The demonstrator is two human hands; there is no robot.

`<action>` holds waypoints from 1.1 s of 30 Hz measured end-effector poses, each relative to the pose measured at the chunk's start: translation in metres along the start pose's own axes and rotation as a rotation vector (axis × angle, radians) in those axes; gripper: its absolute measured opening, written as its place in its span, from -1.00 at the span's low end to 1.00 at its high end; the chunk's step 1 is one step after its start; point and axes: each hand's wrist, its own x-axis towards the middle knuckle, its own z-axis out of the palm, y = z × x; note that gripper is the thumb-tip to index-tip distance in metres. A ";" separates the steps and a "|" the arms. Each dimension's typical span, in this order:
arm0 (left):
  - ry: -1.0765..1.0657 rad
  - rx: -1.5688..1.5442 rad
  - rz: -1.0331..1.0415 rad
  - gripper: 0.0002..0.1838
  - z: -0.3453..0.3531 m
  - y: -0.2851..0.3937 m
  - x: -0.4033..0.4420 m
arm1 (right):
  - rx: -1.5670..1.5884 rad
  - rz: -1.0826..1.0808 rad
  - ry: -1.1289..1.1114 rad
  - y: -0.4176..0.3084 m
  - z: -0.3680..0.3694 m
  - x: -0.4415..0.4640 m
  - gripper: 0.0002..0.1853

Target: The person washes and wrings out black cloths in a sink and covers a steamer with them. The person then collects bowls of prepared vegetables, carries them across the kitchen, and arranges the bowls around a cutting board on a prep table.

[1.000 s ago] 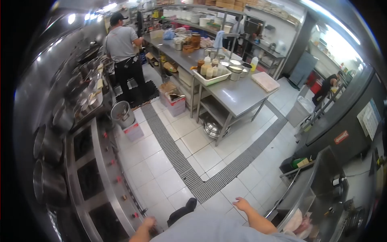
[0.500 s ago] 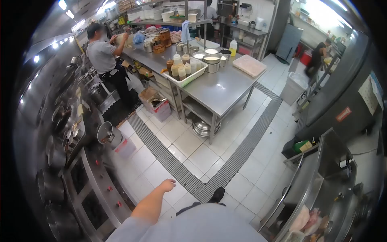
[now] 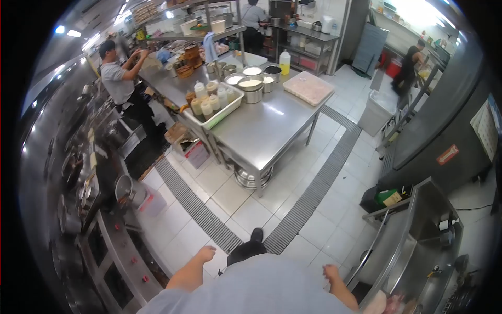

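Note:
My left hand hangs low in front of my body, above the tiled floor, its fingers loosely bent and holding nothing. My right hand has come into view on the other side, near the rim of the steel sink unit. Its fingers are loosely curled, and no object shows in them. Neither hand touches anything. Ahead stands a steel worktable. On it are a white tray of squeeze bottles, several steel pots, a bottle of yellow liquid and a lidded flat container.
Floor drain grating runs along the tiles. Left are a stove front, a pot and an open cardboard box. A grey bin stands right. Co-workers stand at the left counter, at the back and far right.
My view has moved forward, bringing the worktable nearer and leftward. My left hand has shifted slightly left and down. My right hand has appeared. The left co-worker's arms are raised.

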 end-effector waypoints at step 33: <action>0.553 0.679 0.486 0.06 -0.101 0.663 0.361 | 0.012 0.134 -0.046 -0.104 -0.188 0.134 -0.54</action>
